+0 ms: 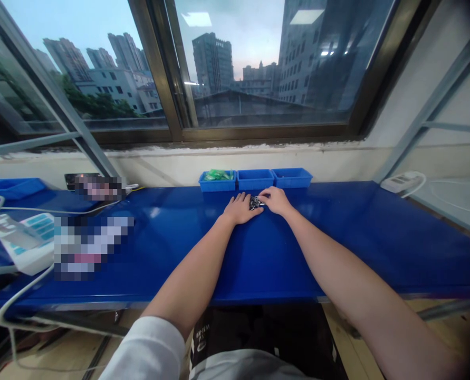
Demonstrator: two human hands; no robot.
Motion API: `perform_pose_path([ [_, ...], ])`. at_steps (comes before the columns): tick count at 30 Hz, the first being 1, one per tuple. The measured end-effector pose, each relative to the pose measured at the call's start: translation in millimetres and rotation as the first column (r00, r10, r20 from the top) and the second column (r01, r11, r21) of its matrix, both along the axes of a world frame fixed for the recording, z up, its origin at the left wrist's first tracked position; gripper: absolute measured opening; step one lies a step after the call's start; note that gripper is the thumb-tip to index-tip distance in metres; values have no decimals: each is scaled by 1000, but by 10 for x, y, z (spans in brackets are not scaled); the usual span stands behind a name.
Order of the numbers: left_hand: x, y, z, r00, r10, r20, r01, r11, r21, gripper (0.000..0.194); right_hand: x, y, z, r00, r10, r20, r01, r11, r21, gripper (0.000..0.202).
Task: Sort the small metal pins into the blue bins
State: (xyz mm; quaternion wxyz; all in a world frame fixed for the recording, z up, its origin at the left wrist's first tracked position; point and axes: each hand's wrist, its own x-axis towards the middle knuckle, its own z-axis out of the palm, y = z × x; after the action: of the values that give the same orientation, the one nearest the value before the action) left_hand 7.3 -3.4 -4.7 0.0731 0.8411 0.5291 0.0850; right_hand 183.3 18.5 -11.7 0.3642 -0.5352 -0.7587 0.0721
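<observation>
A small pile of shiny metal pieces (255,202) lies on the blue table between my two hands, too small to name. My left hand (240,209) rests flat beside the pile on its left, fingers spread and thumb along the near edge. On the other side my right hand (275,200) has its fingertips pinched together at the pile; what they grip is hidden. Just behind the hands stand a blue bin with green plastic packets (218,176), a middle blue bin (255,182) and a right blue bin (292,180).
The blue table (171,253) runs below a window. At left are a white device with teal keys (32,240), loose white cables (11,306), a phone (85,182) and a blue tray (13,187). A white power strip (401,181) lies at right by the metal frame (424,124).
</observation>
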Motion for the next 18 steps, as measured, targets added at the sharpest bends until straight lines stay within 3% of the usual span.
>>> perform_pose_path([
  [3,-3,9,-24,999,7,37,-8,999,32,93,3,6,7,999,31,-43,-29,998,49,14],
  [11,-13,17,-42,994,17,112,-25,997,72,91,10,-71,96,958,99,-268,-105,994,-9,15],
  [13,-11,18,-22,987,18,158,-38,992,120,86,4,-88,128,919,119,-375,-139,990,-26,17],
  [18,11,19,50,957,-68,282,-16,958,286,50,-21,-83,132,762,128,-635,-299,939,-169,24],
])
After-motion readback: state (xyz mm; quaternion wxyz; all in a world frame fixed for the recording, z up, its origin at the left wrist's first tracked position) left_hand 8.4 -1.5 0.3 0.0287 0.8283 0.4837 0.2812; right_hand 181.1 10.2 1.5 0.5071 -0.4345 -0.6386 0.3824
